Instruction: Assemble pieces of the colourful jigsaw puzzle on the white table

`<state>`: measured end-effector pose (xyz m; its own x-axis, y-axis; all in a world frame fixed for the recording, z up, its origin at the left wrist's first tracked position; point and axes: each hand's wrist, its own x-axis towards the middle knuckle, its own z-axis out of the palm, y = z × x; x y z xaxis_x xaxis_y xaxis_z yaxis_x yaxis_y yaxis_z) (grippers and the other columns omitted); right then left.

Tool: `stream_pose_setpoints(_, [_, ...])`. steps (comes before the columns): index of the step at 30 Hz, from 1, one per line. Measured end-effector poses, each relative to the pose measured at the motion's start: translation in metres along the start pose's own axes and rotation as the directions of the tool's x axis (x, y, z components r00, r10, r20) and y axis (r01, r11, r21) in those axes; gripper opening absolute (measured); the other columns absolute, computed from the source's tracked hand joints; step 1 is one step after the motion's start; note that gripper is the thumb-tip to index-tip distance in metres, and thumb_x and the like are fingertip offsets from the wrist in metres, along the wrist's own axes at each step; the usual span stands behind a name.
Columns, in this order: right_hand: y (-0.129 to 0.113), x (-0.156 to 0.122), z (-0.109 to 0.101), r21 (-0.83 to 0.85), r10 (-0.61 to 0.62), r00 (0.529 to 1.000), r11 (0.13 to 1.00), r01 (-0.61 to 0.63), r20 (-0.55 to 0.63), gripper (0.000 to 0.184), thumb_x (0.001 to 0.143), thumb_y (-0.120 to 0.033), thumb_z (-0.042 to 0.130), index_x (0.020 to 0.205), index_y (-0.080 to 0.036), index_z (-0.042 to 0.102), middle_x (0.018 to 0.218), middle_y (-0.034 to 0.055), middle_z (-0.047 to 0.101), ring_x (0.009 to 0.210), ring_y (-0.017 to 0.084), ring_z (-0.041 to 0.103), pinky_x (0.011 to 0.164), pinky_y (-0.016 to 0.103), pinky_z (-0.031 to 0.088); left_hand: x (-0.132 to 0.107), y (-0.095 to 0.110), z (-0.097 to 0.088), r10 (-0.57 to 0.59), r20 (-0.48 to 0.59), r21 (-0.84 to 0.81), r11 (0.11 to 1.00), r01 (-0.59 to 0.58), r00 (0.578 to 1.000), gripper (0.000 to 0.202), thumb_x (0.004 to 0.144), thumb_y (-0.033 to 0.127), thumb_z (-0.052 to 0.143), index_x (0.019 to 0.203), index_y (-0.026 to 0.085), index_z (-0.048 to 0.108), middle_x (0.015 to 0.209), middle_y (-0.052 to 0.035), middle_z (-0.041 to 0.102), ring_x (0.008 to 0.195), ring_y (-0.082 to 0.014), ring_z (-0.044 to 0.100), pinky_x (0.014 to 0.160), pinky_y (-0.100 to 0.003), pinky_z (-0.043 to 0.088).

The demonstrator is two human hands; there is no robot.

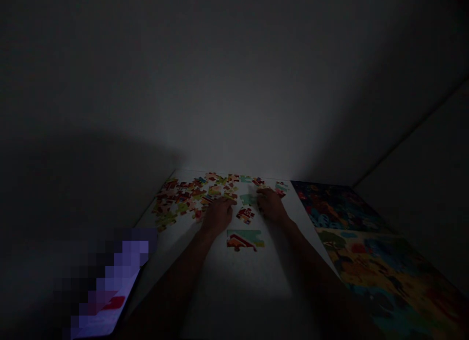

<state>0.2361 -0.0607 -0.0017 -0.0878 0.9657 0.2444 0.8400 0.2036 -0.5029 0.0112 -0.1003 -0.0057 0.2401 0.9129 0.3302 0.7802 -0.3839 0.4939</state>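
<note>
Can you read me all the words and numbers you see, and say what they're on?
There are none I can read.
Loose puzzle pieces: too small and dark to read any.
Red piece between the hands: a pale mark, too blurred to name.
Colourful pictures at the right: no readable words.
Glowing screen at the left: partly pixelated, nothing readable.

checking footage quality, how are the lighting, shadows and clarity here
Head view: dim overall, with soft shadows across the plain grey wall; head view: the small multicoloured jigsaw pieces look too dark for fine detail; head view: coarse pixel blocks partly cover the glowing violet screen.
</note>
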Motion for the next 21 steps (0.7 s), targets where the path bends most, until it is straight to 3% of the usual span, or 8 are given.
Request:
stream_pose_setpoints(7, [-0.03, 0.049, 0.017, 0.037, -0.018, 0.993, 0.999, 0.013, 0.118, 0.032, 0.089, -0.018, 0.05, 0.114, -0.02, 0.07, 0.119, 0.0087, 0.071, 0.11, 0.02, 0.066, 0.098, 0.034, 0.048, -0.001, 0.002, 0.0, 0.078, 0.044, -0.059, 0.995, -0.075, 0.996, 0.043, 0.079, 0.0, 0.048, 0.106, 0.022, 0.072, 0.117, -0.0037, 0.07, 0.112, -0.0193, 0.064, 0.106, -0.036, 0.047])
stream_pose_setpoints(16, [-0.049, 0.051, 0.034, 0.092, -0.153, 0.963, 0.986, 0.135, 0.221, 0.029, 0.086, -0.019, 0.054, 0.106, -0.02, 0.075, 0.113, 0.0066, 0.074, 0.103, 0.02, 0.068, 0.093, 0.03, 0.05, -0.005, 0.008, -0.001, 0.134, 0.133, -0.101, 0.987, -0.121, 0.982, 0.043, 0.08, 0.003, 0.048, 0.108, 0.026, 0.072, 0.117, -0.0018, 0.071, 0.112, -0.0182, 0.063, 0.104, -0.033, 0.048])
stream_pose_setpoints(19, [-0.061, 0.049, 0.034, 0.151, -0.191, 0.948, 0.976, 0.156, 0.253, 0.025, 0.086, -0.02, 0.056, 0.101, -0.021, 0.076, 0.107, 0.0051, 0.076, 0.1, 0.021, 0.069, 0.088, 0.028, 0.051, -0.003, 0.006, -0.005, 0.087, 0.086, -0.081, 0.994, -0.08, 0.992, 0.039, 0.08, 0.002, 0.048, 0.1, 0.025, 0.073, 0.108, -0.0021, 0.073, 0.106, -0.0193, 0.065, 0.101, -0.034, 0.049])
stream_pose_setpoints(21, [-0.067, 0.048, 0.03, 0.157, -0.212, 0.936, 0.972, 0.173, 0.282, 0.023, 0.087, -0.021, 0.057, 0.1, -0.021, 0.076, 0.105, 0.0049, 0.076, 0.097, 0.021, 0.069, 0.086, 0.028, 0.051, -0.001, 0.003, -0.01, -0.031, -0.003, -0.031, 0.999, 0.031, 1.0, 0.036, 0.081, 0.002, 0.048, 0.094, 0.023, 0.073, 0.101, -0.0031, 0.073, 0.102, -0.0206, 0.065, 0.099, -0.035, 0.049])
